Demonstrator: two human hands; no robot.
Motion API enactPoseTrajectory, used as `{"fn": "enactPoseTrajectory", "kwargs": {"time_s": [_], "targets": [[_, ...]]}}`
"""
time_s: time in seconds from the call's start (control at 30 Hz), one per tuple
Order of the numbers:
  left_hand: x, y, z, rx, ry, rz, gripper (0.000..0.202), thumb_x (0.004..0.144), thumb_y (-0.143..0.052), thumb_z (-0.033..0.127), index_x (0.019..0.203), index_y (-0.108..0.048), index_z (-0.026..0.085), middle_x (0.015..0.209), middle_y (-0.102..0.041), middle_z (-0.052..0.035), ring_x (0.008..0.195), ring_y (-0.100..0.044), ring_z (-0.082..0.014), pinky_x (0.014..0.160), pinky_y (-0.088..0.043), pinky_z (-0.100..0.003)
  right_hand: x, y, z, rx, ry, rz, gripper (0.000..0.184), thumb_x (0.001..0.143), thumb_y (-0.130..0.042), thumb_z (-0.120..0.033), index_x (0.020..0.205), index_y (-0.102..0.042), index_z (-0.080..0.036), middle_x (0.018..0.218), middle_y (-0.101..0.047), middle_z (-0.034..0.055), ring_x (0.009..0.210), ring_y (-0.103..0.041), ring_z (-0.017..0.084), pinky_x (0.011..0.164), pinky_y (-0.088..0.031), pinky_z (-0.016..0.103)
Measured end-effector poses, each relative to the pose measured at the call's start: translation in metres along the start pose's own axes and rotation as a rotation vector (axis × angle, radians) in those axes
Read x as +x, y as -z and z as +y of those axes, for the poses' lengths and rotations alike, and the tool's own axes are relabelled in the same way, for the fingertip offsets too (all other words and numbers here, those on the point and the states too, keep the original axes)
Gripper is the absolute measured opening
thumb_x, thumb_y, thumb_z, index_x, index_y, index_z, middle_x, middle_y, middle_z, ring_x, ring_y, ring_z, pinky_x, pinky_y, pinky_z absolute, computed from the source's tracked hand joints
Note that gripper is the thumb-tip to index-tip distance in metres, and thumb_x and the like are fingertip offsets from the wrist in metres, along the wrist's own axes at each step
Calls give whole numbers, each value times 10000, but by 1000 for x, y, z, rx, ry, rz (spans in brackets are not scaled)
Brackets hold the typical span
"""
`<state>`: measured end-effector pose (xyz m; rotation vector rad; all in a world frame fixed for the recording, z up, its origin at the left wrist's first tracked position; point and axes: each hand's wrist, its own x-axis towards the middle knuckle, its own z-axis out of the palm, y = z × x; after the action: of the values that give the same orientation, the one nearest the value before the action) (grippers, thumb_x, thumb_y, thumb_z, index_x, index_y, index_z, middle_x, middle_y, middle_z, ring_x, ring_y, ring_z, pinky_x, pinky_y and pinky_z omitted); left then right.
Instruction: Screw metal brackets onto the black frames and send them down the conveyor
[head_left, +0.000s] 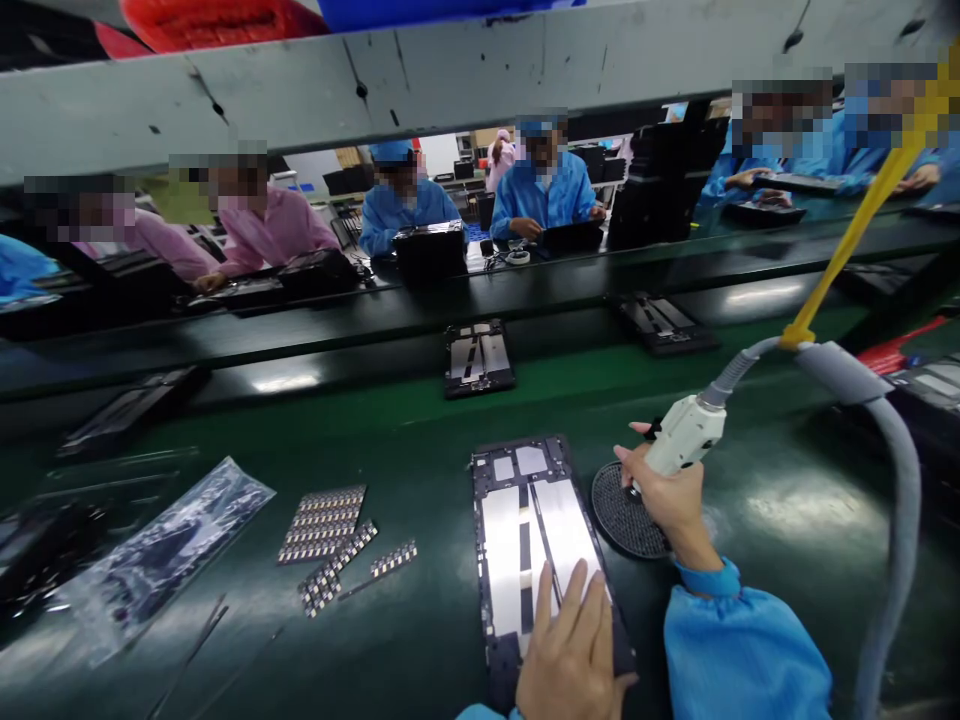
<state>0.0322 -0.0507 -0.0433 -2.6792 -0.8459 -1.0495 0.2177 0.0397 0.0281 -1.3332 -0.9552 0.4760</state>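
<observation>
My left hand lies flat, fingers stretched out, on the lower part of an opened tablet with silvery battery panels and a black frame. To the right, my right hand is wrapped round a white electric screwdriver hung from a grey cable. The screwdriver's tip points down over a round black dish with a gridded surface. I cannot tell whether the tip touches it or carries a screw. On the left side of the bench sit a sheet of small parts and short strips of the same.
A clear plastic bag and thin dark rods lie at left. Further tablets rest on the green line beyond. The grey cable hangs at right from a yellow strap. Several co-workers sit opposite, below a metal beam.
</observation>
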Motion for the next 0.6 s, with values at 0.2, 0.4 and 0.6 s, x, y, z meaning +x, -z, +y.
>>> {"fn": "enactPoseTrajectory", "kwargs": {"time_s": [0.2, 0.4, 0.6], "targets": [[26, 24, -1, -239, 54, 162, 174, 916, -523, 218, 1007, -664, 172, 886, -755, -55, 891, -713, -204, 1038, -469, -448, -1, -1, 6, 23, -19, 4, 259, 723, -730, -296, 885, -583, -157, 445, -550, -63, 396, -520, 134, 500, -470, 300], [28, 75, -39, -325, 245, 118, 275, 916, -469, 97, 1119, -637, 175, 836, -751, -28, 748, -708, -135, 979, -519, -318, -1, -3, 8, -7, -3, 8, 252, 725, -719, -290, 892, -589, -153, 436, -549, -63, 405, -539, 142, 528, -468, 308], [14, 105, -85, -276, 640, -31, 209, 902, -538, 242, 903, -747, 231, 989, -717, -62, 880, -695, -191, 792, -575, -309, -4, 2, -4, -54, 5, 37, 235, 695, -741, -323, 825, -616, -172, 458, -557, -52, 409, -523, 148, 501, -456, 317]]}}
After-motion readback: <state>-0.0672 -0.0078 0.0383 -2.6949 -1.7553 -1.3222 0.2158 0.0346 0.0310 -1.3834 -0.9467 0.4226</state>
